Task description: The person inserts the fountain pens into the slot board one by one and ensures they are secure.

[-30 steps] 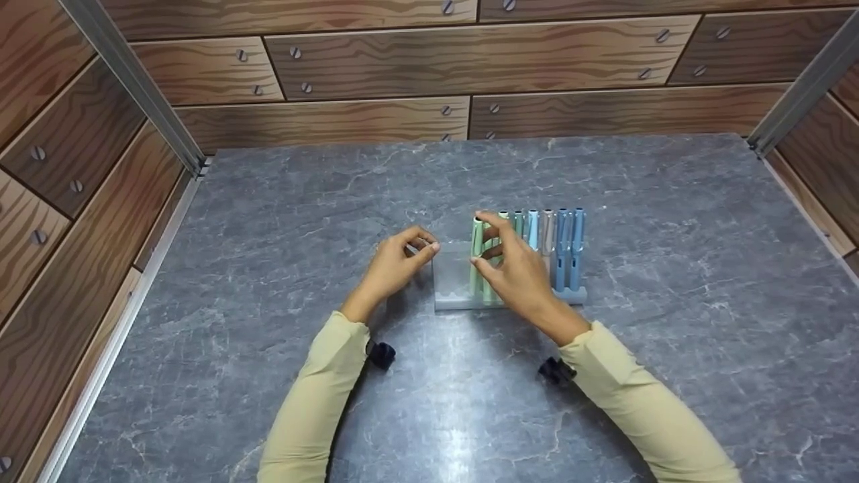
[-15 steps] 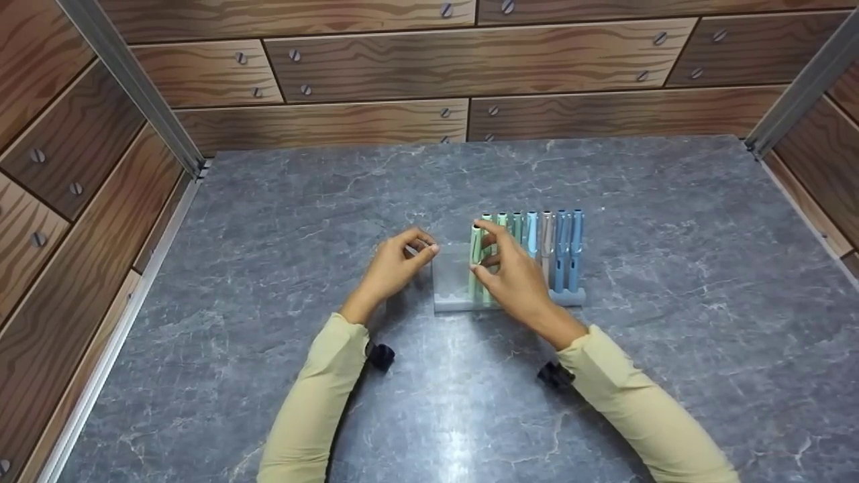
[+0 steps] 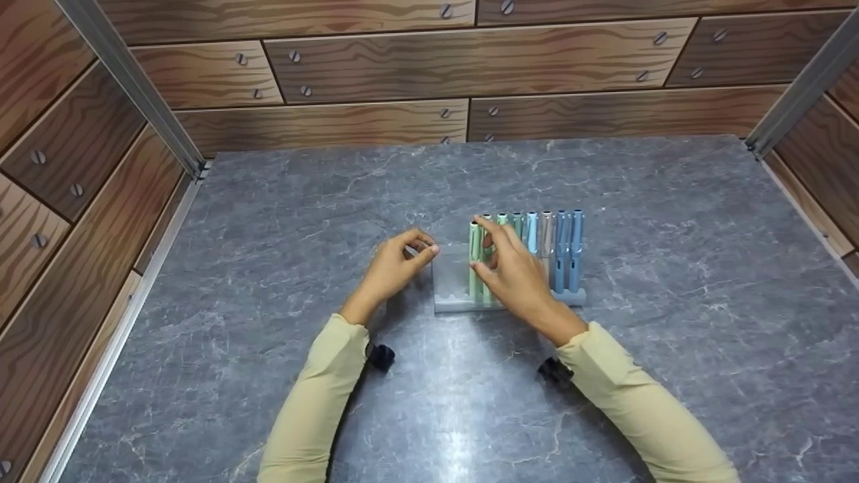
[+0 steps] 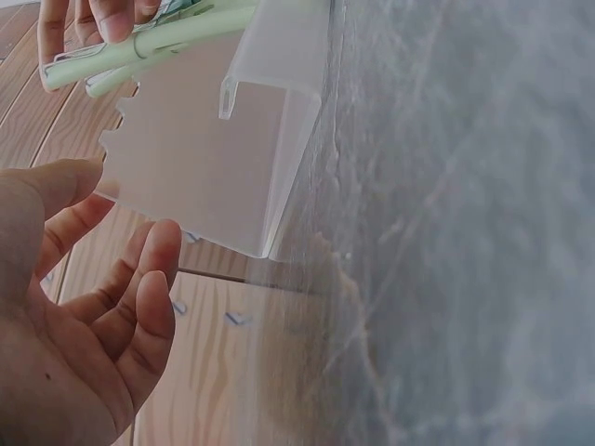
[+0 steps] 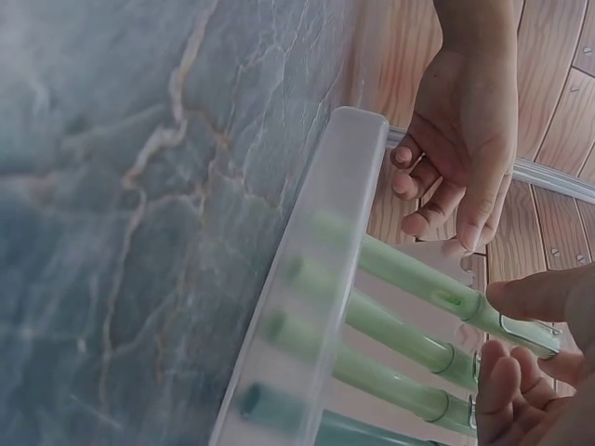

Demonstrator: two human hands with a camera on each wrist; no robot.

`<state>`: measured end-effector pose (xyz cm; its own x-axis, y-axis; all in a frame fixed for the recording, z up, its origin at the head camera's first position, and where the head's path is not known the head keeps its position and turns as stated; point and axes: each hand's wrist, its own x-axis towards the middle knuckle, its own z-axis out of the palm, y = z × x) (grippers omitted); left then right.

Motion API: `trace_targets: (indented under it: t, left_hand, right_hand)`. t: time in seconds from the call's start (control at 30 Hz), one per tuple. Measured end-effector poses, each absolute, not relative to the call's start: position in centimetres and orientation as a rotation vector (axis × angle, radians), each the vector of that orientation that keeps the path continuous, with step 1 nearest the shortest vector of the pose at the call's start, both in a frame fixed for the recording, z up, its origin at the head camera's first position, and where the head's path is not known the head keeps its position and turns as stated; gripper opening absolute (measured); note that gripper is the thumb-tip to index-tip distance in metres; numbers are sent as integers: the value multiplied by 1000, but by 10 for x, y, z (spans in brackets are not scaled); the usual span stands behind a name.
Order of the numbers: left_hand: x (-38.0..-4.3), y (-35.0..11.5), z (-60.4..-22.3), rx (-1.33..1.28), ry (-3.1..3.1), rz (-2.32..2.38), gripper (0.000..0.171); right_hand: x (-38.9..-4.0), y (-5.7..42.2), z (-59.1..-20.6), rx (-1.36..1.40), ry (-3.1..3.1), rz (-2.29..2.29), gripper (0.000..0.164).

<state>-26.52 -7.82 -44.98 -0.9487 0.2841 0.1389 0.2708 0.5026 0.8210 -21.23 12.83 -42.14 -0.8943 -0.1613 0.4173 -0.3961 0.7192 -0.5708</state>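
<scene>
A frosted clear pen stand (image 3: pixel 451 268) holds a row of capped pens. My left hand (image 3: pixel 396 261) pinches the stand's upper left corner between thumb and index finger, the other fingers loosely bent. My right hand (image 3: pixel 517 272) holds the leftmost light green pen (image 3: pixel 474 251) near its cap, thumb on the near side. In the right wrist view this pen's lower end shows behind the stand's frosted front lip (image 5: pixel 349 177). Beside it stand more green pens, a light blue pen (image 3: pixel 533 231), a grey-brown pen (image 3: pixel 547 235) and dark blue pens (image 3: pixel 576 251). The right hand hides parts of the middle ones.
The stand rests on a grey marbled tabletop (image 3: pixel 268 268). Wood-patterned panels (image 3: pixel 470 64) close off the back and sides, with metal posts (image 3: pixel 134 80) at the corners. Notches in the stand's upper edge (image 4: pixel 119 130) show left of the pens.
The leftmost green pen has shifted slightly down and left in the right hand, tilting briefly and then straightening in the row. The left hand has stayed at the stand's corner.
</scene>
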Motion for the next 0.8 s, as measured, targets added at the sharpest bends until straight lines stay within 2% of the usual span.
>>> trace_targets:
  t: [0.47, 0.8]
  left_hand:
    - [-266, -80, -450, 510, 2689, 1506, 21]
    - [-265, -86, -443, 498, 2773, 1394, 39]
  right_hand:
    - [-215, 130, -417, 437, -2639, 922, 72]
    - [-213, 145, -404, 430, -2618, 948, 62]
